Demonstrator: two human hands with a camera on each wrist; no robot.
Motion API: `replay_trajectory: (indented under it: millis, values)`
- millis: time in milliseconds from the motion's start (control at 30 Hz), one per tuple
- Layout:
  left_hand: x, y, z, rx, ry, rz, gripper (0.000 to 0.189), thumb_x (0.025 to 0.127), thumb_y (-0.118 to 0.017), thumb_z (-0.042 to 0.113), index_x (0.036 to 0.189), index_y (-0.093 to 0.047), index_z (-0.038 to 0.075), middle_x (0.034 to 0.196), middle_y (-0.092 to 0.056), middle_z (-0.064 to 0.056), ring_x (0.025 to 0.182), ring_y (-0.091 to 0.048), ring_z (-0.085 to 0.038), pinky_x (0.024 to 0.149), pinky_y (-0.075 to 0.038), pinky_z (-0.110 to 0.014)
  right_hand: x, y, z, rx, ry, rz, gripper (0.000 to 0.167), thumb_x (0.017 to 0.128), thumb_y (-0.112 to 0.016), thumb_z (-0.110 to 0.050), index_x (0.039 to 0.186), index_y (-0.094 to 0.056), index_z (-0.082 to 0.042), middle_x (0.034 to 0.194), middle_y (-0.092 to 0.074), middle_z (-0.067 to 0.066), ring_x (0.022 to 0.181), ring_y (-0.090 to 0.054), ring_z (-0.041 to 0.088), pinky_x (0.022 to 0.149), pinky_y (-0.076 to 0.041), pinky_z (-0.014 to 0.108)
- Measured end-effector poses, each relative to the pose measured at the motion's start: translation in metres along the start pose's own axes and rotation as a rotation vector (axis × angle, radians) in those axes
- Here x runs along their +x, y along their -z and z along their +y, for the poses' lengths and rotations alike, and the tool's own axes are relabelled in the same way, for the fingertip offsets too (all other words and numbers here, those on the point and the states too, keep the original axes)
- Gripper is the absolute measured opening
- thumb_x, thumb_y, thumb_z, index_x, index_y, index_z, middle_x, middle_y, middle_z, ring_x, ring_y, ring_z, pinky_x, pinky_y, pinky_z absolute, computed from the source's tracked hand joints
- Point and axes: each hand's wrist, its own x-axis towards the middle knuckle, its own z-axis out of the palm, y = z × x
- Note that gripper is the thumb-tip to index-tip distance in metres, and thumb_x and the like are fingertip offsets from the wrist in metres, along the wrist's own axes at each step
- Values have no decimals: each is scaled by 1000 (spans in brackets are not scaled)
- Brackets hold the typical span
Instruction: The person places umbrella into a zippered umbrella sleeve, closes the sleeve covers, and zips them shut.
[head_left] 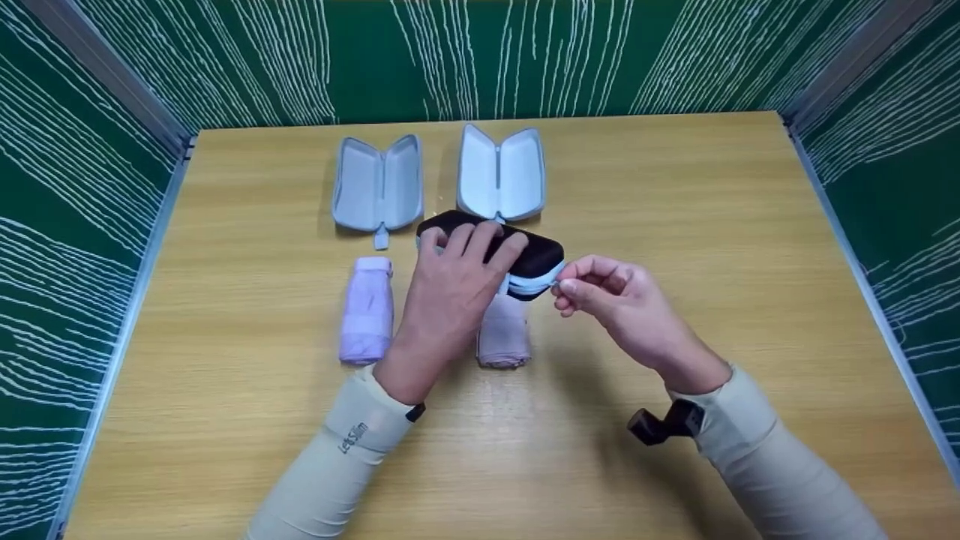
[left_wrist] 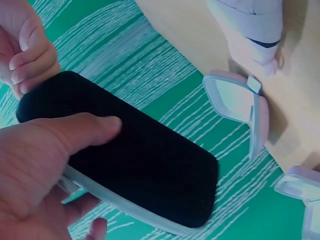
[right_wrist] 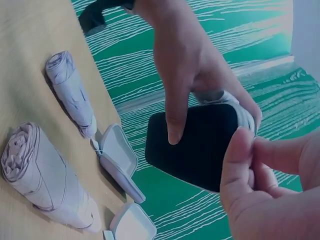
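Note:
My left hand [head_left: 454,296] holds a black zip case [head_left: 536,251] with a light blue zip edge above the table. Its thumb lies across the black face in the left wrist view, with the other fingers round the far side. At the case's right end, my right hand [head_left: 626,307] pinches the zip edge between thumb and fingertips; the zip pull is hidden there. Beneath the case stands the nearer rolled lilac umbrella [head_left: 504,334], its upper end covered by the case. Another folded lilac umbrella [head_left: 366,315] lies left of my left hand.
Two light blue hard cases lie spread open toward the back of the wooden table [head_left: 712,187]: the left case [head_left: 379,184] and the right case [head_left: 501,172], just behind the black case. Green walls [head_left: 375,75] with white streaks enclose the table's back and sides.

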Motion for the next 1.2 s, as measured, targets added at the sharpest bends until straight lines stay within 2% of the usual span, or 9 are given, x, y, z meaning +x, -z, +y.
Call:
replay_trajectory:
  millis: [67, 167, 333, 433, 667, 900, 1200]
  values:
    - [-2, -1, -4, -89, -23, 67, 39, 104, -56, 6, 141, -54, 19, 134, -62, -11, 123, -59, -29, 106, -42, -51, 2, 4, 1, 85, 26, -16, 8, 102, -56, 5, 99, -64, 5, 92, -66, 13, 84, -65, 17, 81, -57, 29]
    - [-5, -4, -8, -239, -78, 159, 40, 106, -55, 6, 145, -54, 16, 136, -63, -12, 127, -58, -29, 117, -34, -50, 4, 12, 2, 217, 66, -64, 18, 103, -50, 9, 98, -66, 0, 90, -65, 7, 83, -63, 15, 79, -54, 24]
    - [-11, -9, -14, -374, -186, 245, 50, 105, -57, 8, 148, -39, 28, 141, -58, -15, 129, -58, -32, 116, -36, -48, 7, 25, 2, 339, 103, -131, 26, 104, -46, 9, 99, -69, -4, 92, -68, 4, 83, -63, 15, 77, -52, 23]
    - [-14, -10, -16, -376, -228, 257, 58, 103, -63, 12, 146, -33, 35, 144, -56, -16, 129, -57, -33, 113, -41, -48, 9, 29, 1, 370, 98, -142, 25, 105, -47, 7, 100, -69, -3, 93, -69, 4, 83, -63, 14, 77, -52, 22]
    - [-17, -9, -19, -314, -284, 254, 59, 102, -66, 18, 149, -37, 40, 147, -55, -16, 129, -56, -34, 110, -44, -49, 9, 35, 3, 341, 67, -122, 25, 104, -48, 7, 99, -70, -5, 91, -69, 5, 81, -64, 13, 75, -52, 22]
    - [-15, -8, -18, -277, -288, 250, 52, 104, -63, 20, 147, -43, 40, 148, -55, -16, 131, -55, -35, 113, -40, -49, 9, 37, 6, 301, 33, -113, 25, 105, -49, 5, 99, -71, -6, 91, -70, 3, 82, -64, 13, 76, -52, 21]
    - [-15, -7, -15, -237, -283, 232, 51, 104, -62, 22, 146, -42, 41, 150, -53, -16, 133, -51, -36, 116, -36, -50, 8, 37, 6, 298, -5, -108, 24, 105, -50, 4, 99, -70, -6, 90, -69, 4, 82, -62, 13, 75, -51, 22]
